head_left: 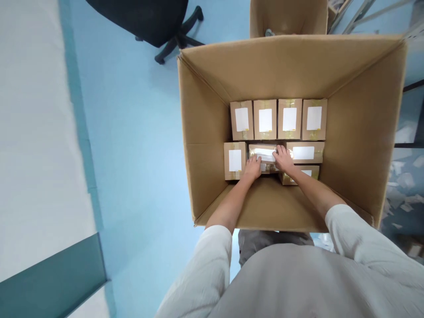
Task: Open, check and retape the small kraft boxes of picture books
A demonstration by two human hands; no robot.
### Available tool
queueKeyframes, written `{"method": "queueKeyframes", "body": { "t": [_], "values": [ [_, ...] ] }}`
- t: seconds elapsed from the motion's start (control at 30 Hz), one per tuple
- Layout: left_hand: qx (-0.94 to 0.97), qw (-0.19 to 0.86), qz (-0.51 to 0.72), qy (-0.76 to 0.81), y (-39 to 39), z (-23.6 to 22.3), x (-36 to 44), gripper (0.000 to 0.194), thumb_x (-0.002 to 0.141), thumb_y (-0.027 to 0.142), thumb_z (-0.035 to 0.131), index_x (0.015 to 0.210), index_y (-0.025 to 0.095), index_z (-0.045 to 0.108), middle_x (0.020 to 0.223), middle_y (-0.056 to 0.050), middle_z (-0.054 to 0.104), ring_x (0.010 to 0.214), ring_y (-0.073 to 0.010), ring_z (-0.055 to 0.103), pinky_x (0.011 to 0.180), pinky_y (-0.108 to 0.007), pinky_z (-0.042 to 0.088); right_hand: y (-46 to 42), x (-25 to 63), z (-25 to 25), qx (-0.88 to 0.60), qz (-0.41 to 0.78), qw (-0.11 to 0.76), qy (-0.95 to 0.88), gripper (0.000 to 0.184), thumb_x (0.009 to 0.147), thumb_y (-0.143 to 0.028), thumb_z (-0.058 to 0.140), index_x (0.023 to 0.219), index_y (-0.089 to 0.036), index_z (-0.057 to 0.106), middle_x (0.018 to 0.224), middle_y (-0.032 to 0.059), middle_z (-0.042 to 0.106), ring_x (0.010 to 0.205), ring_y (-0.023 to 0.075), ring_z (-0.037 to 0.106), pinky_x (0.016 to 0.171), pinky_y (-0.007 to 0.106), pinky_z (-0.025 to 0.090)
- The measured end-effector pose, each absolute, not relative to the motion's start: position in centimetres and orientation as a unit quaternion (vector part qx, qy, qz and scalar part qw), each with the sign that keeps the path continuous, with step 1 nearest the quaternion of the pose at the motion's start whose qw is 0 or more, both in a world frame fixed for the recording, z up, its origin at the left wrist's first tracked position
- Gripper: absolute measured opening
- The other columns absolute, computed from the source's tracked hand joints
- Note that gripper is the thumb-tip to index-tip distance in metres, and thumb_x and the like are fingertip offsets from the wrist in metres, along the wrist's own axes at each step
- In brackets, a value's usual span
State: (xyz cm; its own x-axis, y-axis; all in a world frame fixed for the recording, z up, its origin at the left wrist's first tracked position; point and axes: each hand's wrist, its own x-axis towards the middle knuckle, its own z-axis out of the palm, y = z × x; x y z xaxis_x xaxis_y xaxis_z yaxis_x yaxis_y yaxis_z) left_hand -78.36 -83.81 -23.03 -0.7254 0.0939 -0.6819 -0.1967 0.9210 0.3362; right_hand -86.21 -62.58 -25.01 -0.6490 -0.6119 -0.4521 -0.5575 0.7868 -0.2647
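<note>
A large open cardboard carton stands on the floor in front of me. On its bottom lie several small taped cardboard boxes with white labels, a row along the far side and more in front. Both my arms reach down into the carton. My left hand and my right hand grip the two sides of one small labelled box in the middle of the near row. A box lies to its left and two boxes to its right. Fingers of both hands curl over the held box.
A black office chair stands on the light blue floor at the far left. Another open carton sits behind the big one. A white surface runs along the left. Paper scraps litter the floor at right.
</note>
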Motion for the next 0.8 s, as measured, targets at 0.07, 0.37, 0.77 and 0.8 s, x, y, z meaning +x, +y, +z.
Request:
{"method": "queueKeyframes", "body": {
  "t": [0.07, 0.37, 0.77, 0.8],
  "values": [
    [-0.015, 0.329, 0.187, 0.926, -84.3, -21.9, -78.6, 0.083, 0.097, 0.022, 0.062, 0.174, 0.014, 0.031, 0.183, -0.023, 0.024, 0.171, -0.038, 0.024, 0.138, -0.055, 0.023, -62.6, -86.3, -23.5, -0.327, -0.06, 0.261, 0.906, 0.065, 0.084, -0.027, 0.08, 0.145, -0.015, 0.06, 0.177, 0.0298, 0.033, 0.158, 0.0492, 0.032, 0.122, 0.067, 0.032],
    [0.018, 0.301, 0.138, 0.944, -85.8, -13.0, -81.0, 0.121, 0.087, 0.035, 0.078, 0.181, 0.021, 0.002, 0.188, -0.019, 0.008, 0.174, -0.0403, 0.005, 0.139, -0.063, 0.009, -60.3, -86.5, -12.6, -0.339, -0.086, 0.241, 0.905, 0.067, 0.079, -0.027, 0.089, 0.14, -0.018, 0.061, 0.173, 0.0262, 0.038, 0.16, 0.0445, 0.035, 0.12, 0.058, 0.048],
    [0.178, 0.194, 0.137, 0.955, -83.4, 2.6, -84.2, 0.112, 0.077, 0.031, 0.085, 0.173, 0.018, 0.029, 0.17, -0.024, 0.04, 0.164, -0.0399, 0.032, 0.138, -0.057, 0.016, -55.1, -83.5, 3.6, -0.261, -0.049, 0.155, 0.951, 0.061, 0.083, -0.035, 0.089, 0.137, -0.02, 0.064, 0.17, 0.0251, 0.041, 0.157, 0.0434, 0.036, 0.118, 0.059, 0.047],
    [0.198, 0.184, 0.139, 0.953, -82.9, 3.6, -84.6, 0.112, 0.077, 0.034, 0.086, 0.173, 0.018, 0.029, 0.17, -0.024, 0.04, 0.164, -0.0404, 0.032, 0.138, -0.057, 0.017, -54.6, -83.0, 4.7, -0.244, -0.043, 0.145, 0.958, 0.061, 0.084, -0.035, 0.088, 0.137, -0.019, 0.064, 0.17, 0.0252, 0.042, 0.156, 0.0436, 0.036, 0.117, 0.059, 0.047]
  ]
}}
